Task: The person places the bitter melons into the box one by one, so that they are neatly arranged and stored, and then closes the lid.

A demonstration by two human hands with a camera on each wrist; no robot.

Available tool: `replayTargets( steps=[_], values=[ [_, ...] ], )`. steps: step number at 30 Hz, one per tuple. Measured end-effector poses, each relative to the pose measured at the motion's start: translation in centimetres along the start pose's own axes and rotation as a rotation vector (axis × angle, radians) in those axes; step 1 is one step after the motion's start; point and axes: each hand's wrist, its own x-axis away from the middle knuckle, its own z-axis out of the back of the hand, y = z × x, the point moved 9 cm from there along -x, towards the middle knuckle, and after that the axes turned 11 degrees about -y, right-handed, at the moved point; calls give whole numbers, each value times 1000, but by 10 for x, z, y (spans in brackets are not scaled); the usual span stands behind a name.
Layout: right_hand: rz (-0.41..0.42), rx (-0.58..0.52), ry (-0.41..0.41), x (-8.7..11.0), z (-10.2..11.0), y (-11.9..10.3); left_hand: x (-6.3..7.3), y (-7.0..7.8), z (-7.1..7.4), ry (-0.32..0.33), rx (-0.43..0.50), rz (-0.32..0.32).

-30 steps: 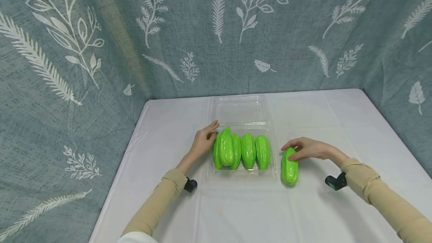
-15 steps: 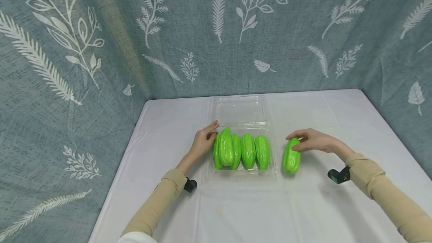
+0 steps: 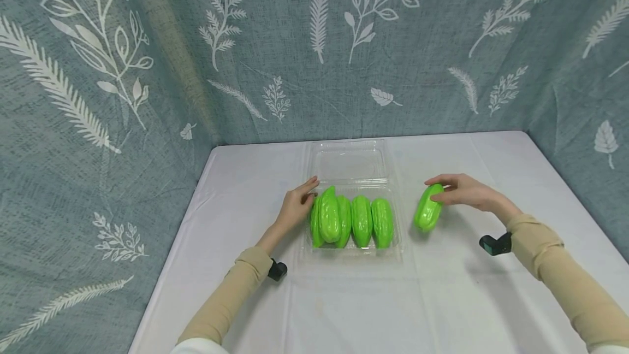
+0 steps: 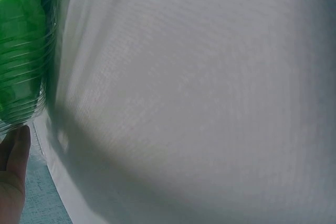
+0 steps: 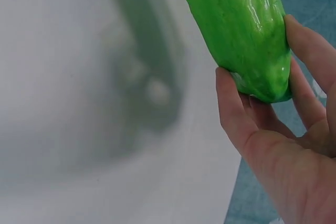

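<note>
My right hand (image 3: 464,190) grips one end of a glossy bright green cucumber-shaped vegetable (image 3: 428,213) between thumb and fingers. It is held above the table, right of the clear plastic clamshell box (image 3: 363,252), with its shadow apart from it in the right wrist view. Inside the box several similar green vegetables (image 3: 362,222) lie side by side, one of them (image 3: 330,217) on top of others at the left. My left hand (image 3: 294,206) rests its extended fingers against the box's left side; in the left wrist view a fingertip (image 4: 23,135) touches the ribbed wall.
The box's clear lid (image 3: 350,160) lies folded back behind it. A white cloth (image 3: 354,310) covers the table. Blue-grey curtains with white leaf prints (image 3: 295,42) stand behind and at both sides. A dark wrist camera (image 3: 495,245) hangs below the right sleeve.
The right hand has moved away from me and slightly right, lifting the green cucumber-shaped vegetable, whose near end now tilts left. The left hand and the box have stayed put.
</note>
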Motion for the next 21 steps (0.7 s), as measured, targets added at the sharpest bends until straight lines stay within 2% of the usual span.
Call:
replayTargets(
  steps=[10, 21],
  values=[
    [-16, -23, 112, 2, 25, 8, -1, 0, -1, 4, 13, -16],
    [-24, -247, 233, 9, 48, 23, -1, 0, 0, 0, 8, -5]
  ],
)
